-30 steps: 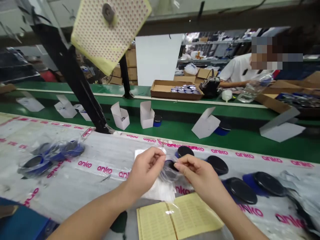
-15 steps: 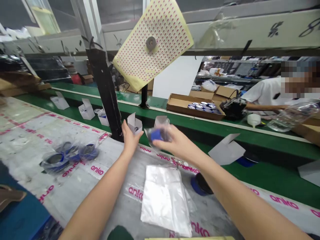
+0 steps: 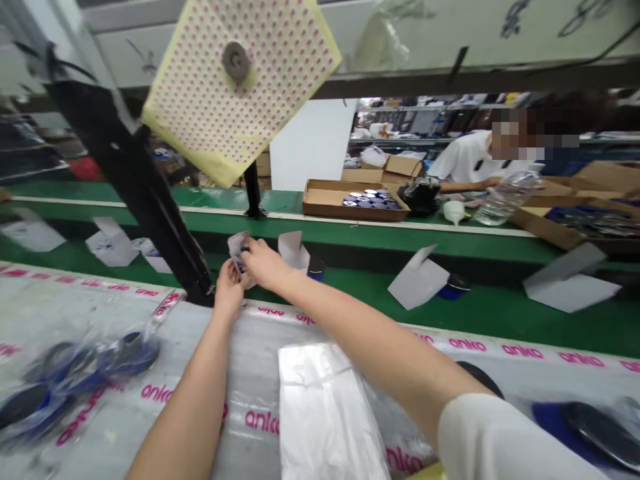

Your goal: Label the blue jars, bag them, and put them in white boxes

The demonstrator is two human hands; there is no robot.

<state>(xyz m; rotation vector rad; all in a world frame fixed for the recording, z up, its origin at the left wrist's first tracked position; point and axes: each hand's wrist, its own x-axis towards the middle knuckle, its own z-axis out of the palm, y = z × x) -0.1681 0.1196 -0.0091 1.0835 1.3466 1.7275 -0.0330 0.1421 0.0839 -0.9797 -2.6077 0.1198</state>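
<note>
Holding a small white carton (image 3: 237, 250) up over the green conveyor belt (image 3: 480, 317), the left hand (image 3: 229, 290) cups it from below with its fingers curled closed, while the right hand (image 3: 265, 263) comes in from the side, its grip pressed together at the carton's open mouth around a small dark object (image 3: 244, 251). Motion blur hides whether that object is already inside. Judging by how things lie, part of the batch is bagged and part is not. On the near side of the belt, the tabletop (image 3: 165, 393) carries a pile of blue-and-black discs in clear bags (image 3: 85, 373) to the left, a stack of clear plastic bags (image 3: 320, 413) straight ahead of the person, and unbagged black-and-blue discs (image 3: 590, 433) to the right. On the belt itself lie open white cartons (image 3: 417, 280), none visibly closed, with a lone blue-and-black disc (image 3: 454, 288) just beside one of them. Across the belt, a co-worker (image 3: 470, 160) sits beside a cardboard tray of round tins (image 3: 353, 200).
</note>
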